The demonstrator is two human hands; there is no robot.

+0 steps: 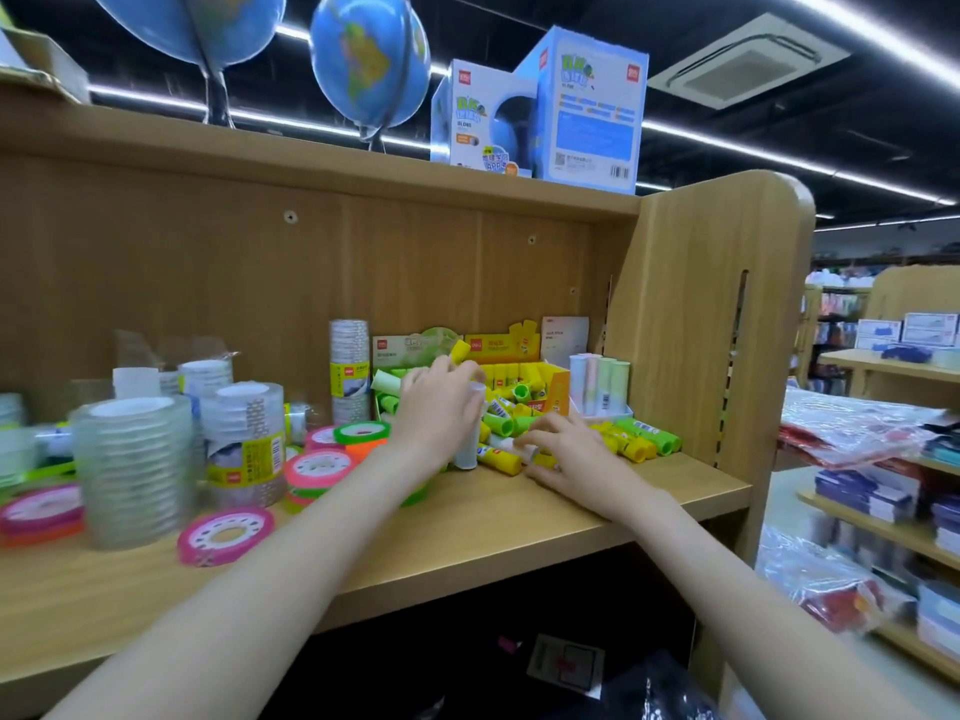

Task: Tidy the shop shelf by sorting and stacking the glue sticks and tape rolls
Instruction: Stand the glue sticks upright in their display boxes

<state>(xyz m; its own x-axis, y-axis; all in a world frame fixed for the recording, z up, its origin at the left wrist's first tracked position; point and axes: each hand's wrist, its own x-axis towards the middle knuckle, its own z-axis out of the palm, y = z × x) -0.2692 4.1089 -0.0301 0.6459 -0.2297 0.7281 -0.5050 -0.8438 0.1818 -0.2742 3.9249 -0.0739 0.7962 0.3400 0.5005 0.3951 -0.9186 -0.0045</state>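
Note:
Yellow and green glue sticks (506, 426) lie in a loose heap on the wooden shelf (519, 517), in front of an open yellow display box (556, 392) of more sticks. My left hand (439, 413) holds a bundle of glue sticks, among them a white one (467, 444) standing upright and a yellow one (460, 351) sticking out above my fingers. My right hand (566, 449) rests on the pile, its fingers touching a white stick (522, 452). Pink tape rolls (226, 535) and stacks of clear tape rolls (132, 470) crowd the left half of the shelf.
Pastel glue sticks (600, 381) stand upright in a white tray at the right. More green and yellow sticks (641, 439) lie near the shelf's side panel (691, 324). Globes and boxes (587, 111) sit on the top shelf. Another display of packaged goods (857, 433) stands on the right.

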